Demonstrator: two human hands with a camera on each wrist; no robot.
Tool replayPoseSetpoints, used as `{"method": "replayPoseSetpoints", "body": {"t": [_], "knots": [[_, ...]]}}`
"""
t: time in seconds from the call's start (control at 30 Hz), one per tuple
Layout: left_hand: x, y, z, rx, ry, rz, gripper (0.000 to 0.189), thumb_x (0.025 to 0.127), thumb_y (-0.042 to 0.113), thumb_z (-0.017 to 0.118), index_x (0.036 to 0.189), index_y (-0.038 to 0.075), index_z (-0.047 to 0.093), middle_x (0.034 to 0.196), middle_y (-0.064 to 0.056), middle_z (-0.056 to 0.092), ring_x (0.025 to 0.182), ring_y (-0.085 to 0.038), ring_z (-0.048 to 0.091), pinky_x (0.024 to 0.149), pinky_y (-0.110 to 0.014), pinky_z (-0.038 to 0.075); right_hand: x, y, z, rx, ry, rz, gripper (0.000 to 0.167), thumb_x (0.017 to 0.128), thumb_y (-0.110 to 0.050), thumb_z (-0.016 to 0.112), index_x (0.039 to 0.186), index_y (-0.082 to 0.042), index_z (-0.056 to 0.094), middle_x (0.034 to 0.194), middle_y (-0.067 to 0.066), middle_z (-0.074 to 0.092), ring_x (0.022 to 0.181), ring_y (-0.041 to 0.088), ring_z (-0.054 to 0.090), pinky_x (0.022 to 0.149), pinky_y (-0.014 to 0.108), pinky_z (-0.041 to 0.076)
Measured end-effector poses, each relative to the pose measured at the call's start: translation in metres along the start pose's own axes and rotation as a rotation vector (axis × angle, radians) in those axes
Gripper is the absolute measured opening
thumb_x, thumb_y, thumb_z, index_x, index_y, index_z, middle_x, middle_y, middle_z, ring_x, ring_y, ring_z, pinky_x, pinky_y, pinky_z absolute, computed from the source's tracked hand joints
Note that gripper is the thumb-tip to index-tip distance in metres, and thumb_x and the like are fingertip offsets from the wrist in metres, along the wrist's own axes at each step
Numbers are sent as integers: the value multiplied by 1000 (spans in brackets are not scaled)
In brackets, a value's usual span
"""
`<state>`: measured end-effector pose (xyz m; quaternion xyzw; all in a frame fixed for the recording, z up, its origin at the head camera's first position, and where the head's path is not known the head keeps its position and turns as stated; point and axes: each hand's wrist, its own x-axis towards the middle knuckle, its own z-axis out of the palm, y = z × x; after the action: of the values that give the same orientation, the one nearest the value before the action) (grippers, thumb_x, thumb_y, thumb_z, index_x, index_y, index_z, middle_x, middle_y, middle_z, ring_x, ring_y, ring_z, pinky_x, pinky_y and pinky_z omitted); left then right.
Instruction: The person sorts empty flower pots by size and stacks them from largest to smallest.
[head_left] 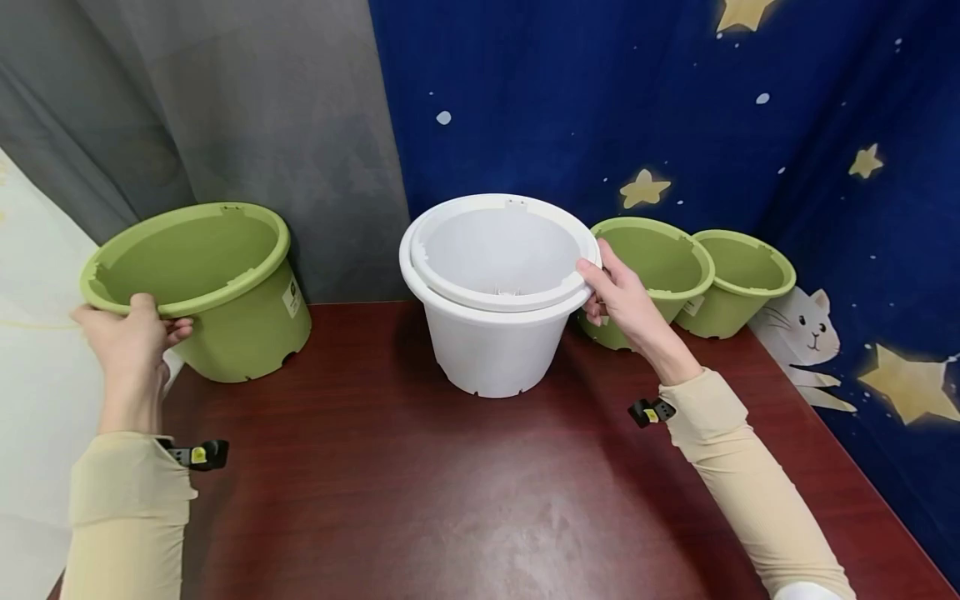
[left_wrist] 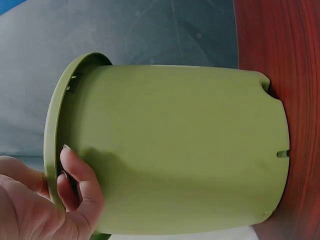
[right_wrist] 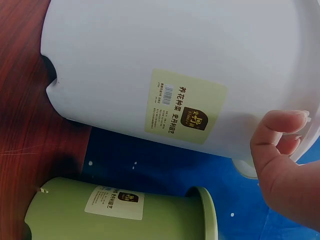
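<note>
At the left of the head view, my left hand (head_left: 135, 337) grips the near rim of a large green flowerpot (head_left: 251, 325), thumb over the edge and fingers curled beneath it. The left wrist view has this pot's smooth side (left_wrist: 180, 145) filling most of the picture. My right hand (head_left: 626, 296) pinches the right rim of the white flowerpots, where a smaller white pot (head_left: 487, 250) sits nested inside a larger white pot (head_left: 495, 350). In the right wrist view, fingers (right_wrist: 277, 140) curl under the white rim, and a paper label (right_wrist: 185, 107) shows on the pot's side.
Two smaller green flowerpots stand side by side at the back right, one nearer (head_left: 652, 258) and one farther (head_left: 742, 267). The dark red table (head_left: 450, 483) ends at a grey curtain (head_left: 300, 125) and a blue starry curtain (head_left: 562, 100).
</note>
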<state>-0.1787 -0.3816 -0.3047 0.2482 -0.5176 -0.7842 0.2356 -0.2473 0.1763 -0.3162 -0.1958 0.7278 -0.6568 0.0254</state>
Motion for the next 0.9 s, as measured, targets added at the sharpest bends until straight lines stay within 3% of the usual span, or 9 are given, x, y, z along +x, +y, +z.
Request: {"method": "replayPoseSetpoints", "body": {"t": [0.33,0.6,0.9], "knots": [[4,1,0,-58,105,-53,42,105,10,40,139,26,21,118,4,33,44,-16,51,38,-27,49,3,-3,3,-2,-13,-22,52,108,-32,49,148,-4,31,64,7,45,52,15,42,43,23,36],[2,-2,-4,-186,181,11,39,103,5,43,133,23,27,117,4,36,45,-17,44,35,-25,42,5,-3,6,-13,-20,-16,52,108,-31,49,148,-3,32,66,6,47,51,14,44,43,23,37],[4,-5,-7,-288,230,5,33,101,1,45,125,19,30,98,0,48,38,-19,46,30,-28,40,3,-2,6,-24,-11,-7,54,108,-33,49,149,-3,31,66,6,48,51,14,45,43,23,38]]}}
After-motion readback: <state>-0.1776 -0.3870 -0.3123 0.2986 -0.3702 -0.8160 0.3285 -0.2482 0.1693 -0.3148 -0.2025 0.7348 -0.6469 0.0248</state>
